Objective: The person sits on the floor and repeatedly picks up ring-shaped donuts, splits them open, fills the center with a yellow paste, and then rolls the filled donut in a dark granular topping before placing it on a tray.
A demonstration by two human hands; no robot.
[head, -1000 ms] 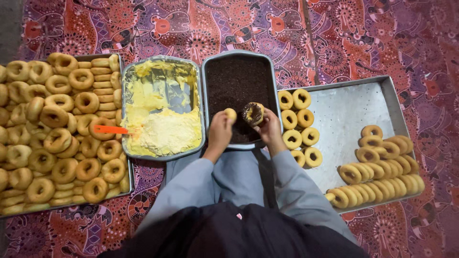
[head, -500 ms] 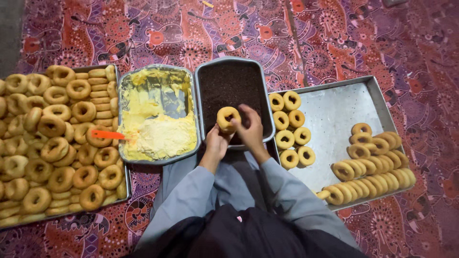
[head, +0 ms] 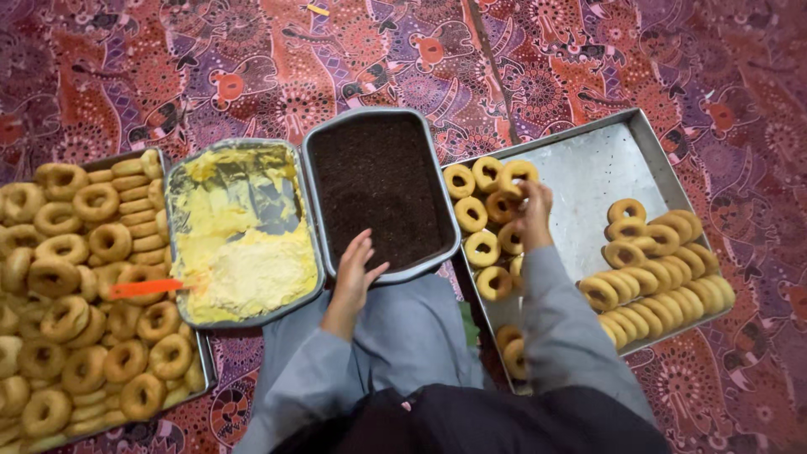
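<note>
My left hand (head: 357, 271) lies open, fingers spread, on the near rim of a metal tray of dark brown crumbs (head: 370, 112). To the right, my right hand (head: 534, 214) reaches over a large metal tray (head: 597, 172). Its fingers are closed on a ring-shaped pastry (head: 503, 207) among the group of coated rings (head: 471, 214) laid flat along that tray's left side. My grey sleeves and lap fill the bottom of the head view.
A tray of yellow cream (head: 231, 145) with an orange spatula (head: 147, 287) sits left of the crumb tray. Far left is a tray piled with plain rings (head: 76, 252). More rings (head: 664, 286) stand in rows on the right tray. A patterned red-purple cloth (head: 252, 59) lies underneath.
Both hands held a ring over the crumb tray. Now my right hand has carried it right to the metal tray, and my left hand has dropped open onto the crumb tray's rim.
</note>
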